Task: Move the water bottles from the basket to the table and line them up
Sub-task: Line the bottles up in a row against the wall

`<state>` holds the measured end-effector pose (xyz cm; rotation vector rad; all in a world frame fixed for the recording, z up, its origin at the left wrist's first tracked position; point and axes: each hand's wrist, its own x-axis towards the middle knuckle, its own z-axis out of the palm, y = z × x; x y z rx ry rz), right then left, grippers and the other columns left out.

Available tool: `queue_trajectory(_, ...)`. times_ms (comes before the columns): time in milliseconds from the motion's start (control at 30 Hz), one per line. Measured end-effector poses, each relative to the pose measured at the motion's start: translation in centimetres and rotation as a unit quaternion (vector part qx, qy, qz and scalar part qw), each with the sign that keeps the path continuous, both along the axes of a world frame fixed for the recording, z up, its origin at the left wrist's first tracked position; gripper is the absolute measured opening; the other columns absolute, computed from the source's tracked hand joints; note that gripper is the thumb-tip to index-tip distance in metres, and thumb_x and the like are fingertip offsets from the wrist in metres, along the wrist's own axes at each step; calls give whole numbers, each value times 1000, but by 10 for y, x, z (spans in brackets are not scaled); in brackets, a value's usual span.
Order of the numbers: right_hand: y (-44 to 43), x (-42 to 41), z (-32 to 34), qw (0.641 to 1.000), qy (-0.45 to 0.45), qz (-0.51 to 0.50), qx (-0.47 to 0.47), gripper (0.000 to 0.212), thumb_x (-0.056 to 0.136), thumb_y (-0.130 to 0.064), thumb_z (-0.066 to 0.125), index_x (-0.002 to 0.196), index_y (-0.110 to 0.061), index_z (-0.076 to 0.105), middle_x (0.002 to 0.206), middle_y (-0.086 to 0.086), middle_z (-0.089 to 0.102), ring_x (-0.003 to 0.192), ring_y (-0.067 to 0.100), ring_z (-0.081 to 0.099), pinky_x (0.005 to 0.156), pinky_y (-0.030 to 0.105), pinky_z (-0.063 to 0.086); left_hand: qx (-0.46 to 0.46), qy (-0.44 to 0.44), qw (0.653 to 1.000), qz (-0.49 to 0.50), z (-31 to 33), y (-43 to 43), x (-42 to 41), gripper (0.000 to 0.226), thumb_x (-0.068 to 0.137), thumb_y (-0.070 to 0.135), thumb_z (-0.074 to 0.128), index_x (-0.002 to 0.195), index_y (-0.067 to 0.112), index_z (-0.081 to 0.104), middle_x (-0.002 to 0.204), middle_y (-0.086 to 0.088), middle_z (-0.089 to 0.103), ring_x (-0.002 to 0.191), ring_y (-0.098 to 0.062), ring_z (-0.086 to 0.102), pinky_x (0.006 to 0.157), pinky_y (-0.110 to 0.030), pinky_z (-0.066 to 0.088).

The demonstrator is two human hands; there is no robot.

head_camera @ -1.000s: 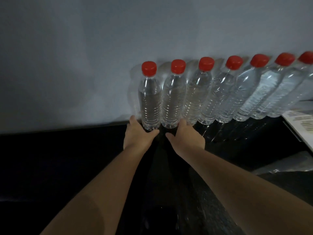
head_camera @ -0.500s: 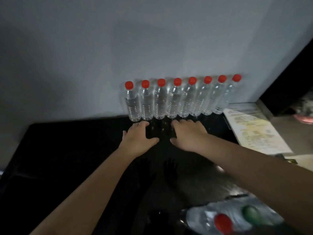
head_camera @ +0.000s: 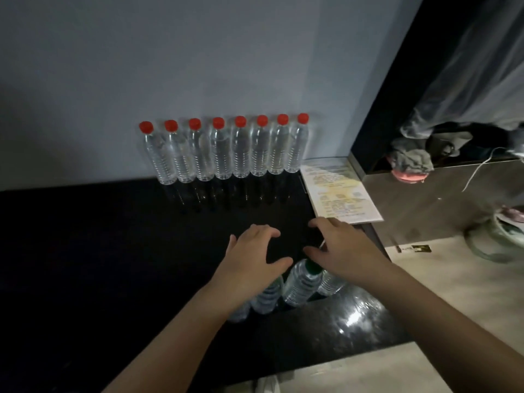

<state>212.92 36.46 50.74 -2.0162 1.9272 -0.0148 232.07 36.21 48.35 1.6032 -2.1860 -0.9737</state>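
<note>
Red caps top eight clear water bottles (head_camera: 224,150) that stand upright in a tight row on the black table (head_camera: 85,251), pressed side by side against the pale grey wall (head_camera: 198,52). The row runs from the left-most bottle (head_camera: 160,157) to the right-most bottle (head_camera: 296,146), whose base sits just beside a printed paper sheet (head_camera: 338,191) lying at the table's right edge.

Nearer the camera, both bare forearms reach forward over the dark surface. The left hand (head_camera: 252,256) is spread, fingers curved and thumb out, holding nothing. The right hand (head_camera: 343,248) is likewise loosely splayed and empty, its thumb just above a green cap (head_camera: 312,268). That cap belongs to a clear bottle (head_camera: 302,286) lying tilted below the hands, with another bottle (head_camera: 266,297) beside it on the left and parts of others showing at either side. Whatever contains them is too dark to make out, so the basket cannot be told apart from the table; a glossy black plastic surface (head_camera: 351,316) catches a highlight just to their right.

Right of the table lie a beige floor (head_camera: 453,293) and a grey cloth (head_camera: 414,157) heaped on a ledge.
</note>
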Motion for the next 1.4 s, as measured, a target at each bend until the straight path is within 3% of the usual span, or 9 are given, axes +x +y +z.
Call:
queue_trajectory(167, 25, -28, -20, 999, -11, -27, -13, 56, 91, -48, 56, 139, -24, 41, 138, -2, 49, 126, 21, 47, 101, 39, 41, -17, -51, 998, -30, -14, 16, -43, 56, 90, 46, 57, 140, 26, 39, 151, 5, 33, 146, -14, 17, 119, -48, 1)
queue_trajectory(300, 30, -46, -30, 997, -49, -54, -9, 48, 93, -29, 57, 138, -17, 44, 140, 2, 45, 125, 24, 46, 99, 34, 41, -38, -81, 995, -44, -19, 22, -64, 50, 91, 42, 58, 135, 27, 43, 140, 8, 46, 142, -12, 27, 118, -48, -2)
queue_trajectory(467, 32, -54, -46, 990, -101, -86, -39, 44, 93, -10, 57, 135, -15, 48, 138, 3, 48, 116, 24, 56, 92, 32, 46, -92, -119, 988, -24, -27, 25, -74, 36, 92, 39, 56, 126, 31, 47, 102, 12, 63, 102, -8, 60, 119, -46, -3)
queue_trajectory(633, 30, -57, -57, 969, -174, -166, -63, 42, 89, -15, 66, 129, -15, 53, 113, 6, 65, 105, 25, 61, 81, 30, 47, -117, -145, 982, -7, -34, 22, -79, 27, 92, 43, 56, 115, 28, 51, 83, 10, 63, 85, -10, 63, 120, -46, 3)
queue_trajectory(800, 23, -60, -57, 964, -171, -182, -85, 33, 83, -23, 74, 113, -16, 61, 84, -4, 59, 77, 16, 55, 67, 25, 41, -124, -151, 981, 7, -33, 16, -75, 27, 93, 47, 52, 111, 26, 51, 76, 9, 63, 81, -12, 64, 120, -45, 2)
queue_trajectory(967, 1, -36, -33, 963, -182, -156, -120, 28, 84, -26, 73, 109, -18, 62, 83, -2, 61, 82, 22, 60, 70, 33, 51, -156, -89, 982, 60, -10, -2, -53, 27, 93, 45, 54, 110, 24, 53, 78, 8, 63, 84, -14, 63, 118, -42, 17)
queue_trajectory(1067, -15, -6, -13, 961, -201, -126, -143, 26, 85, -24, 72, 108, -20, 62, 83, -3, 60, 82, 23, 61, 68, 38, 55, -165, 0, 981, 102, 7, -12, -21, 26, 91, 39, 60, 109, 21, 56, 84, 3, 64, 81, -18, 62, 87, -37, 49)
queue_trajectory(1167, -30, 33, 1, 960, -200, -88, -176, 30, 84, -26, 73, 112, -20, 63, 88, -3, 64, 83, 17, 59, 74, 31, 49, -179, 77, 970, 148, 15, -20, 22, 22, 88, 30, 67, 105, 19, 58, 79, 6, 62, 73, -13, 61, 69, -33, 51)
queue_trajectory(1400, -50, 157, 4, 953, -250, -30, -167, 26, 83, -25, 74, 107, -20, 64, 86, -8, 63, 80, 7, 59, 68, 15, 42, -184, 154, 936, 257, 5, -19, 146, 23, 87, 23, 69, 108, 24, 60, 86, 12, 62, 76, -3, 60, 69, -17, 49)
